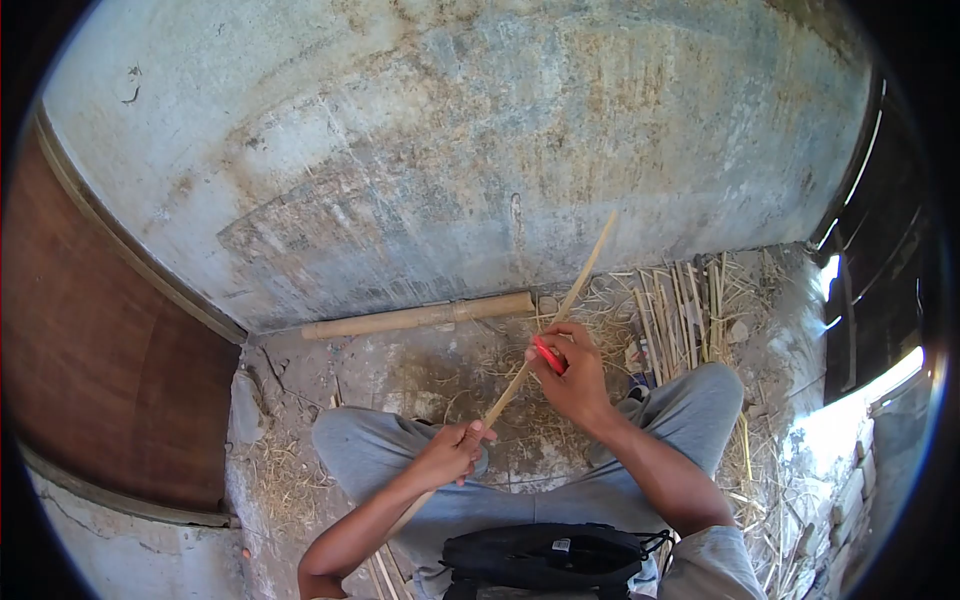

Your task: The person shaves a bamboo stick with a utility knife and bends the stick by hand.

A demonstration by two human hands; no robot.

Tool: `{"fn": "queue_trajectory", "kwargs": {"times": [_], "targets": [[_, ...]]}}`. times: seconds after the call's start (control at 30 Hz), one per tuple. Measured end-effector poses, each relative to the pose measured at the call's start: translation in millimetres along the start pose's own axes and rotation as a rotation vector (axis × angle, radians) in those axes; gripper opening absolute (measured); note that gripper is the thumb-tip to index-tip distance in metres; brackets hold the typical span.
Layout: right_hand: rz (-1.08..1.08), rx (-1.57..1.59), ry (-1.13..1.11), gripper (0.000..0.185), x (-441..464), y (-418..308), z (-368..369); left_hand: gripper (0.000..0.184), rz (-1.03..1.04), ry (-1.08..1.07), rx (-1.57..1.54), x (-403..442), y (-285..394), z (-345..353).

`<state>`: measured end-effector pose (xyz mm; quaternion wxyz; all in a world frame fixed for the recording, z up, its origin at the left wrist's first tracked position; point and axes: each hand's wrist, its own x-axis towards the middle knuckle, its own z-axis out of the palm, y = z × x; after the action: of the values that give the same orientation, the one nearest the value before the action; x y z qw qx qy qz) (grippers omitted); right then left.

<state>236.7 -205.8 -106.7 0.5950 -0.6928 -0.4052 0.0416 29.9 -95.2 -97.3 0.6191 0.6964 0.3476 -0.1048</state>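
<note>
A long, thin bamboo strip (505,398) runs slantwise over my lap, its far tip up in front of the wall. My left hand (452,455) is closed round the lower part of it, and the tail passes back under my left forearm. Higher up, my right hand (572,375) grips a small red-handled tool (548,353) against the strip. Its blade or working end is hidden by my fingers and too small to make out.
A thick bamboo pole (418,317) lies along the foot of the stained wall (560,130). Several split bamboo sticks (680,310) are piled beyond my right knee. Shavings litter the floor. A black bag (540,556) rests at my waist, and a brown panel (120,340) stands left.
</note>
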Motion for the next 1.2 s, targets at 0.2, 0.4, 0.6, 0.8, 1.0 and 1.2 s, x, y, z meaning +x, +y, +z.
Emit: {"fn": "queue_trajectory", "kwargs": {"times": [0.2,0.4,0.6,0.8,1.0,1.2], "targets": [[0.273,-0.117,-0.343,0.037,-4.5,-12.8,0.1,0.045,-0.05,-0.135,-0.381,16.8,-15.6,-5.3],[0.252,-0.112,-0.412,0.043,-15.6,-7.9,14.7,0.037,-0.139,-0.176,-0.567,21.2,-14.8,-13.5],[0.231,-0.141,-0.384,0.04,-16.6,-0.9,18.5,0.028,-0.029,-0.082,-0.637,24.5,-17.7,-16.4],[0.237,-0.005,-0.301,0.03,-16.9,3.9,23.8,0.024,0.003,0.029,-0.583,20.4,-11.4,-15.2],[0.265,0.0,-0.329,0.029,-17.0,4.7,24.4,0.027,0.043,0.087,-0.577,24.0,-16.8,-11.9],[0.162,-0.096,-0.421,0.028,-16.3,-7.0,21.6,0.029,0.091,-0.108,-0.752,28.8,-18.8,-16.7]]}}
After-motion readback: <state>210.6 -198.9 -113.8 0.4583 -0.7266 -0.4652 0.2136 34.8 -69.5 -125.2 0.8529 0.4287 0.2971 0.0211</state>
